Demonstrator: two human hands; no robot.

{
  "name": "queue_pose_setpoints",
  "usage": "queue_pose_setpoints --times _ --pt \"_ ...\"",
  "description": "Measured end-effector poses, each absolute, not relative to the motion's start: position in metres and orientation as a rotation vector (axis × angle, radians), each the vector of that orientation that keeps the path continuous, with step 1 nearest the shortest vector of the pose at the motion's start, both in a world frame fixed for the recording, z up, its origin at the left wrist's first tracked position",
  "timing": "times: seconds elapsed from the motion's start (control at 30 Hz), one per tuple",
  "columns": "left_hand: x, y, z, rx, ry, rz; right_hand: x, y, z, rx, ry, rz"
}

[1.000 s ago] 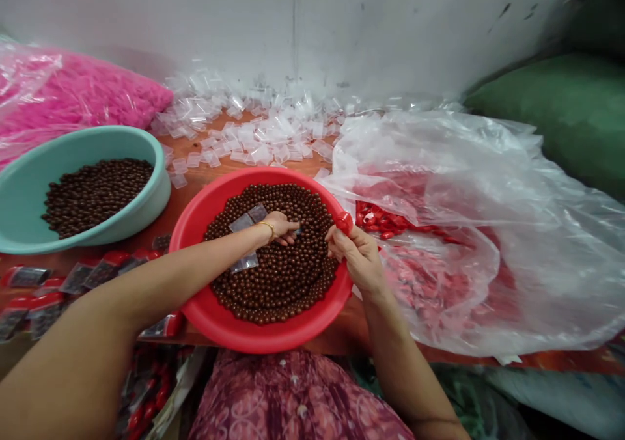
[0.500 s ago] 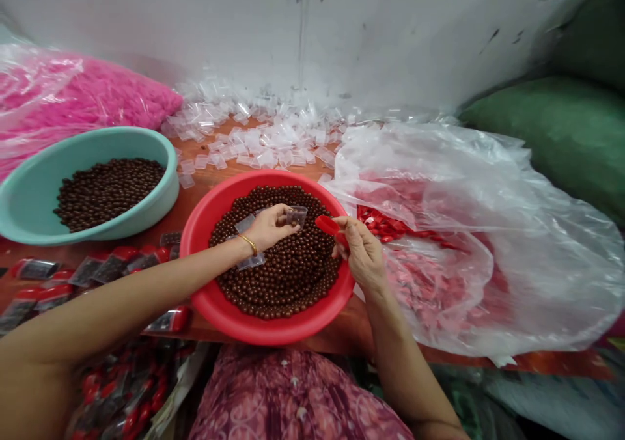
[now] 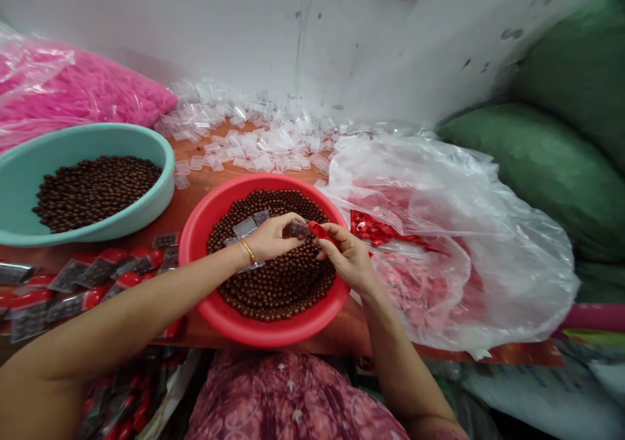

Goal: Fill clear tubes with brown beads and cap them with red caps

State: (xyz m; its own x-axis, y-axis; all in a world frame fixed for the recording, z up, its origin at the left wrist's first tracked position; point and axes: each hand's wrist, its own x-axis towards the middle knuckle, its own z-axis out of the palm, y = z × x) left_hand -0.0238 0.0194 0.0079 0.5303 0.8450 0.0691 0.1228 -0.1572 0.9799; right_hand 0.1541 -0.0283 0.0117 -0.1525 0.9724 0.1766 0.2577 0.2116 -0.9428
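A red basin point(image 3: 215, 310) full of small brown beads point(image 3: 283, 284) stands right in front of me. Over it, my left hand point(image 3: 271, 237) pinches a small clear bag point(image 3: 296, 229) holding some brown beads. A thin gold bangle circles that wrist. My right hand point(image 3: 347, 259) grips a red clip-like header piece point(image 3: 318, 230) and presses it against the bag's mouth. The two hands meet above the middle of the basin. A few empty clear bags point(image 3: 245, 226) lie on the beads beside my left wrist.
A teal basin point(image 3: 146, 206) with more brown beads stands at the left. Finished red-topped packets point(image 3: 88, 277) lie along the front left. Several empty clear bags point(image 3: 263, 142) are heaped at the back. A large clear plastic sack point(image 3: 454, 232) of red pieces lies right, green sacks point(image 3: 547, 166) beyond, a pink-filled bag point(image 3: 78, 95) far left.
My left hand lifted the small bag out of the beads. My right hand brought the red piece leftward until it met the bag's mouth.
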Motion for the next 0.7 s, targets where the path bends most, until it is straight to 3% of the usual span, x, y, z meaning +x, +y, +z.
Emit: queue_pose_setpoints --times 0.27,0.4,0.53,0.7 --pt "-0.021 0.01 0.017 1.431 0.774 0.563 0.153 -0.023 0.017 -1.275 -1.989 0.039" --pt "-0.021 0.007 0.016 1.434 0.761 0.613 0.149 -0.026 0.019 -1.274 -2.121 -0.353" --pt "-0.021 0.005 0.017 1.508 0.757 0.667 0.143 -0.033 0.016 -1.26 -2.149 -0.422" --pt "-0.019 0.002 0.024 1.491 0.772 0.711 0.138 -0.041 0.017 -1.206 -2.115 -0.215"
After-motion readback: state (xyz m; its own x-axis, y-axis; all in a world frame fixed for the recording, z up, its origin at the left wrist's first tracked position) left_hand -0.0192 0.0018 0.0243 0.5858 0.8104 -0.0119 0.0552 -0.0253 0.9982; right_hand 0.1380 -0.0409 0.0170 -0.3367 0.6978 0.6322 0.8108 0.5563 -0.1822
